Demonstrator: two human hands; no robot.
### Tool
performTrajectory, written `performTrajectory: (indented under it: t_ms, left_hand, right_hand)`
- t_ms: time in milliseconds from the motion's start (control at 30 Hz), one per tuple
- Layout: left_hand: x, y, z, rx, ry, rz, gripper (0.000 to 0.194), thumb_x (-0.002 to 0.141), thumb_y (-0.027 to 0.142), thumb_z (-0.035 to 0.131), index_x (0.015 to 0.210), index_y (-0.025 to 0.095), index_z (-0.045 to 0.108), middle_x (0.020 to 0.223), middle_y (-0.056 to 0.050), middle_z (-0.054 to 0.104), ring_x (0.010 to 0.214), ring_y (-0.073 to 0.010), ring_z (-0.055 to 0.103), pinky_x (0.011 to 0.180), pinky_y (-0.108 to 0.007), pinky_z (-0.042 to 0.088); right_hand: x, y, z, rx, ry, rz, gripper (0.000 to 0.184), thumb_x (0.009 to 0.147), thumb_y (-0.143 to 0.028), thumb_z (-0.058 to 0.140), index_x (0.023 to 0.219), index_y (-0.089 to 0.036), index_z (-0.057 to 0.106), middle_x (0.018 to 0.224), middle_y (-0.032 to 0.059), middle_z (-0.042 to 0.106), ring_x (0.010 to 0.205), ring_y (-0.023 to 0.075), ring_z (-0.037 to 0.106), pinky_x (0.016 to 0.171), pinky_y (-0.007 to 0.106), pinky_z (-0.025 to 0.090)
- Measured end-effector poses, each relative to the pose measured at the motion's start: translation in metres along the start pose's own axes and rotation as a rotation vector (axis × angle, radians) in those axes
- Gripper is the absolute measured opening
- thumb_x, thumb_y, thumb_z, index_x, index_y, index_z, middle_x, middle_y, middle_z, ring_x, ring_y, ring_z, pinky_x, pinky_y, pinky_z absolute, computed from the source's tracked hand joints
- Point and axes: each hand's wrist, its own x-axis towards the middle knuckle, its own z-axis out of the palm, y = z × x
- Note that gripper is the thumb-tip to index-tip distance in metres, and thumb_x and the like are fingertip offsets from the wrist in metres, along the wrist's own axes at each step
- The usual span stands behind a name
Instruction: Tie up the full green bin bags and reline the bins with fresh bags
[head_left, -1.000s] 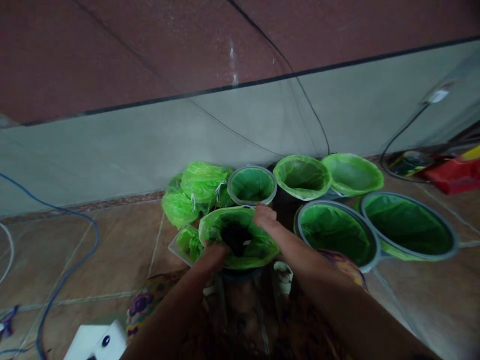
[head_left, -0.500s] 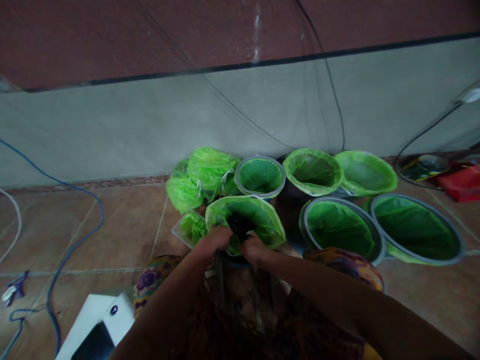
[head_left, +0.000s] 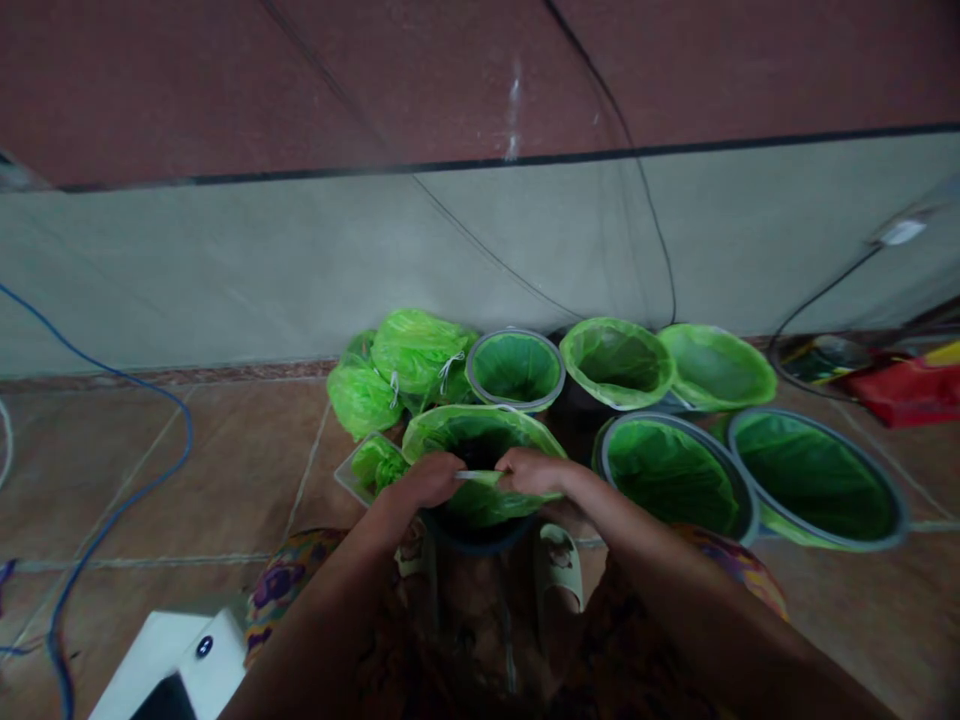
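Note:
A dark bin stands between my feet with a green bin liner in it. My left hand is closed on the liner's near edge, left of the middle. On the right, my right hand pinches the same edge, which stretches taut between both hands above the near rim. The far side of the liner lies over the bin's back rim. Deep inside, the bin is too dark to make out. Beside my left hand sits a small clear tray holding crumpled green plastic.
Right of me stand several lined bins, among them a grey-rimmed bin and another at far right. Tied green bags lean near the wall. A blue cable and a white box are at left; a red object lies right.
Both hands have lifted the liner's near edge and pulled it taut, off the bin's near rim. The view has tilted up and shifted slightly, so the bins sit lower in the picture.

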Motion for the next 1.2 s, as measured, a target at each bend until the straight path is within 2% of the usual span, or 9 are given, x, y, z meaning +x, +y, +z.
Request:
performTrajectory:
  t_ms: [100, 200, 267, 367, 500, 700, 833, 967, 1200]
  left_hand:
    - [-0.004, 0.005, -0.01, 0.009, 0.002, 0.058, 0.028, 0.088, 0.022, 0.048, 0.089, 0.016, 0.075, 0.09, -0.01, 0.074, 0.088, -0.0253, 0.067, 0.083, -0.034, 0.048]
    - [-0.005, 0.013, -0.017, -0.044, 0.0, 0.078, 0.029, 0.088, 0.021, 0.047, 0.093, 0.018, 0.076, 0.091, -0.009, 0.074, 0.089, -0.0237, 0.066, 0.085, -0.033, 0.048]
    - [-0.004, 0.018, -0.019, -0.051, -0.009, 0.067, 0.029, 0.087, 0.02, 0.048, 0.094, 0.019, 0.076, 0.091, -0.007, 0.075, 0.09, -0.0227, 0.066, 0.086, -0.032, 0.048]
    - [-0.002, 0.021, -0.021, -0.042, -0.018, 0.07, 0.03, 0.088, 0.02, 0.046, 0.096, 0.02, 0.076, 0.094, -0.006, 0.075, 0.091, -0.0211, 0.066, 0.087, -0.03, 0.048]
    - [-0.002, 0.02, -0.025, -0.082, 0.002, 0.087, 0.032, 0.089, 0.019, 0.043, 0.097, 0.02, 0.074, 0.097, -0.005, 0.075, 0.093, -0.0195, 0.067, 0.087, -0.03, 0.048]
    - [-0.001, 0.017, -0.033, -0.189, 0.141, 0.05, 0.033, 0.089, 0.02, 0.04, 0.098, 0.02, 0.073, 0.092, -0.005, 0.074, 0.088, -0.0189, 0.067, 0.085, -0.03, 0.049]
    - [0.004, 0.022, -0.038, -0.589, 0.362, 0.021, 0.03, 0.088, 0.025, 0.045, 0.1, 0.018, 0.071, 0.085, -0.004, 0.073, 0.081, -0.018, 0.067, 0.08, -0.031, 0.051]
    - [0.003, 0.032, -0.049, -1.192, 0.575, 0.063, 0.023, 0.083, 0.032, 0.059, 0.096, 0.017, 0.071, 0.076, -0.002, 0.07, 0.073, -0.0155, 0.065, 0.076, -0.03, 0.052]
    - [-0.002, 0.035, -0.069, -1.713, 0.757, 0.098, 0.021, 0.07, 0.029, 0.075, 0.087, 0.017, 0.073, 0.069, 0.001, 0.064, 0.067, -0.0107, 0.061, 0.079, -0.029, 0.053]
  right_hand:
    - [0.005, 0.01, -0.017, 0.111, 0.142, -0.037, 0.022, 0.086, -0.028, 0.058, 0.089, -0.017, 0.076, 0.077, 0.001, 0.072, 0.068, 0.0129, 0.061, 0.064, 0.022, 0.043]
    - [0.02, 0.02, -0.031, -0.028, 0.557, 0.198, 0.033, 0.091, -0.032, 0.056, 0.116, -0.015, 0.068, 0.109, 0.0108, 0.072, 0.1, 0.0204, 0.065, 0.085, 0.027, 0.047]
    - [0.033, 0.027, -0.034, -0.117, 0.689, 0.347, 0.044, 0.091, -0.031, 0.057, 0.131, -0.011, 0.059, 0.123, 0.0166, 0.066, 0.115, 0.0247, 0.061, 0.095, 0.03, 0.045]
    - [0.052, 0.034, -0.027, -0.144, 0.658, 0.4, 0.048, 0.091, -0.029, 0.057, 0.136, -0.012, 0.056, 0.126, 0.0183, 0.064, 0.119, 0.0261, 0.06, 0.097, 0.032, 0.045]
    - [0.068, 0.034, -0.017, -0.168, 0.595, 0.372, 0.029, 0.093, -0.026, 0.053, 0.114, -0.016, 0.07, 0.116, 0.0148, 0.07, 0.113, 0.0242, 0.064, 0.095, 0.03, 0.045]
    - [0.064, 0.014, -0.03, 0.091, 0.751, 0.181, 0.025, 0.092, -0.028, 0.052, 0.098, -0.018, 0.074, 0.099, 0.0069, 0.075, 0.091, 0.0187, 0.068, 0.08, 0.025, 0.047]
    - [0.05, -0.007, -0.045, 0.453, 0.936, -0.134, 0.028, 0.088, -0.038, 0.054, 0.086, -0.017, 0.072, 0.078, 0.0027, 0.071, 0.072, 0.0154, 0.062, 0.07, 0.025, 0.047]
    - [0.033, -0.03, -0.058, 0.691, 1.055, -0.368, 0.03, 0.078, -0.046, 0.063, 0.083, -0.018, 0.069, 0.083, 0.0037, 0.07, 0.08, 0.0166, 0.062, 0.076, 0.028, 0.049]
    - [0.025, -0.047, -0.055, 1.123, 0.793, -0.393, 0.037, 0.075, -0.056, 0.065, 0.083, -0.021, 0.055, 0.072, -0.0012, 0.066, 0.075, 0.0141, 0.064, 0.077, 0.028, 0.049]
